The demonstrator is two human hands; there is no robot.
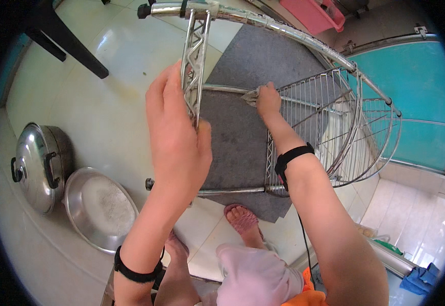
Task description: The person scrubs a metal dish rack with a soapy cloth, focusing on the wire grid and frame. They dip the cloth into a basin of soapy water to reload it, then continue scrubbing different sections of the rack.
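A chrome wire shelving rack (291, 31) lies tipped over in front of me, its poles running from left to right. My left hand (174, 141) grips the zigzag-wire edge of an end shelf (199, 49), thumb on the near side and fingers behind it. Farther off, my right hand (269, 101) holds a crumpled greyish cloth (251, 97) against a lower pole (224, 88). To the right of that hand stand more wire shelves (318, 95); one has a curved outer rim. The fingertips of my right hand are partly hidden.
Beneath the rack lies a dark grey mat (234, 149) on pale floor tiles. A lidded steel pot (40, 164) and a metal basin (102, 206) sit at left. Black furniture legs (75, 40) rise at upper left. A pink plastic bin (312, 15) and turquoise panels (406, 84) are at right.
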